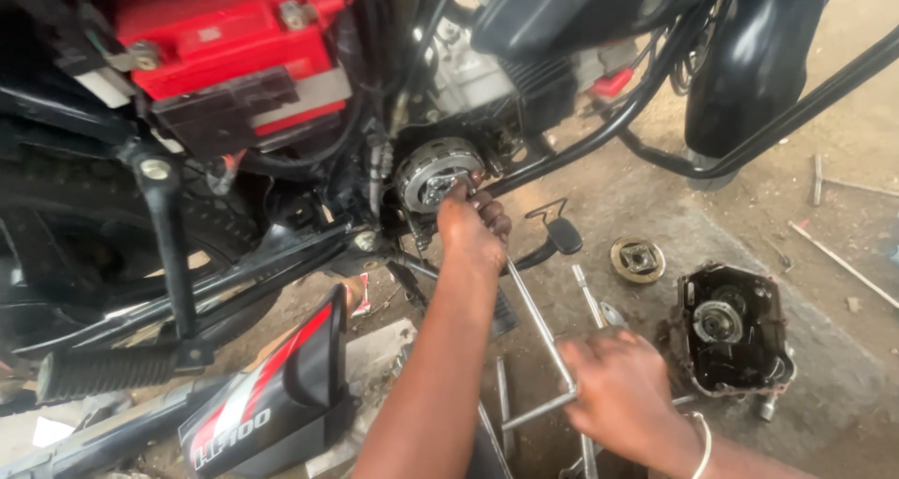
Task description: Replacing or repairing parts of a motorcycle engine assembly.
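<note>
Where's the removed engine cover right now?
In the head view, the engine cover lies on the ground at the lower right, inside facing up, just right of the right hand and below the small round disc.

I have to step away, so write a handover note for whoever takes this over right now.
Left hand: gripping the socket end of the long silver T-handle wrench, pressed onto the round silver clutch assembly on the motorcycle engine.
Right hand: closed on the wrench's cross handle, low near the ground.
Done: the dark engine side cover is off and lies on the concrete floor, beside a small round metal plate.
Left: the clutch assembly is still mounted; whether its fasteners are loose cannot be told.
</note>
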